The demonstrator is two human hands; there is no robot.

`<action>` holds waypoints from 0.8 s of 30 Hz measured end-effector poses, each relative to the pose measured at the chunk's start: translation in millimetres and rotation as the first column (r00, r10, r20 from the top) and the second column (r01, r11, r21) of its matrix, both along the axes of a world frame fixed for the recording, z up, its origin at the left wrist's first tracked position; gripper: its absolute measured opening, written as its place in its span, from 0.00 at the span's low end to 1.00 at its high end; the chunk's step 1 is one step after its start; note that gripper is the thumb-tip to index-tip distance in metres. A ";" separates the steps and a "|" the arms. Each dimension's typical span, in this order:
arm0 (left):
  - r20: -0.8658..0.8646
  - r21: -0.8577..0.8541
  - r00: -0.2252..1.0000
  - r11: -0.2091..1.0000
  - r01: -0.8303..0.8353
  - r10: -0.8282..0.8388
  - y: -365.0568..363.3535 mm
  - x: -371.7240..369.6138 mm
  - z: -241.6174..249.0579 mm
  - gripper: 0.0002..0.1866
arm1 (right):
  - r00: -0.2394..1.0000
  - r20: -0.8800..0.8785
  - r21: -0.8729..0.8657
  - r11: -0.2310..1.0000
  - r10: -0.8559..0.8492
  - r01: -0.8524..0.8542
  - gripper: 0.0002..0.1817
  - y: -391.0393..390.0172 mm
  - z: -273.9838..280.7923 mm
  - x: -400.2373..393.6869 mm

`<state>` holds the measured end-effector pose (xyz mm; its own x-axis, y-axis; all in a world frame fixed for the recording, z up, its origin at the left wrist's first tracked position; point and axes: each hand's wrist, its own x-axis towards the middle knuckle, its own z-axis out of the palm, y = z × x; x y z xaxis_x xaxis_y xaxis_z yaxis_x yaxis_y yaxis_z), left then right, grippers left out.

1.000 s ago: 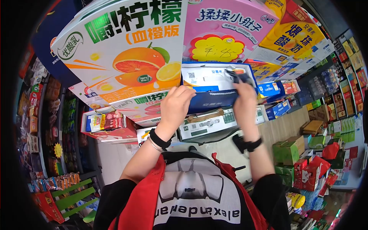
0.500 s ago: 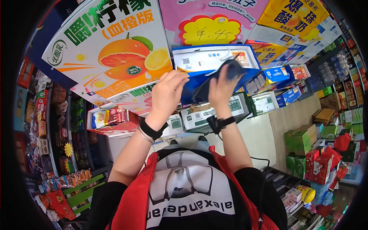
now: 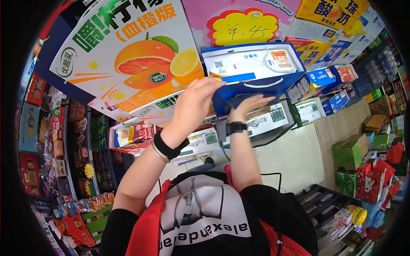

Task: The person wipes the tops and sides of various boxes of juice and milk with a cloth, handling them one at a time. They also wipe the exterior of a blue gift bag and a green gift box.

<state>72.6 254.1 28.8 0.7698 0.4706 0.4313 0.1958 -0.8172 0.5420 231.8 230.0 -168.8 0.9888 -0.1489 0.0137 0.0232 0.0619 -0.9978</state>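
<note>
A blue gift bag (image 3: 256,88) with white rope handles stands in front of me, a white carton (image 3: 247,68) showing in its open top. My left hand (image 3: 194,102) is closed at the bag's near left corner, fingertips bent over the rim. Against the bag's front lies my right hand (image 3: 250,106), with a dark cloth (image 3: 239,100) under its palm. Its fingers stretch out to the right, and the cloth is partly hidden and blurred. Left of the bag leans a large white carton (image 3: 149,59) with orange and lemon pictures.
A yellow price card (image 3: 243,27) hangs behind the bag on a pink carton. White boxes (image 3: 273,117) stand below it, beside a red-edged box (image 3: 132,134) of snack packets. Yellow cartons (image 3: 311,51) are stacked to the right. Snack shelves (image 3: 68,141) run along the left.
My right hand has swept the dark cloth down and left, from the bag's rim to its front. The left hand stays at the corner. The view has shifted slightly.
</note>
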 end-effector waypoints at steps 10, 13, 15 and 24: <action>0.026 0.053 0.999 0.998 0.026 -0.027 -1.4 -3.8 -3.6 0.17 | 0.903 0.073 -0.649 0.707 0.425 -0.280 0.40 23.1 48.6 -116.9; 0.027 0.065 0.999 0.997 0.040 -0.042 -1.8 -3.9 1.6 0.16 | 0.911 0.348 -0.060 0.975 0.221 -0.214 0.40 4.0 111.7 -72.3; -0.035 -0.033 0.998 0.998 0.045 -0.046 -2.8 -5.4 5.8 0.18 | 0.875 0.471 -0.061 0.994 0.113 -0.096 0.38 0.5 128.8 -34.7; -0.007 -0.018 0.998 0.998 0.066 -0.067 2.6 -5.1 4.4 0.18 | 0.968 0.233 0.376 0.927 -0.088 -0.006 0.29 -31.8 104.2 103.4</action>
<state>67.5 256.7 33.2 0.8030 0.4255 0.4173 0.1456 -0.8190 0.5550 335.3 198.1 -64.5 0.9550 -0.2303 0.1867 0.2706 0.4202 -0.8661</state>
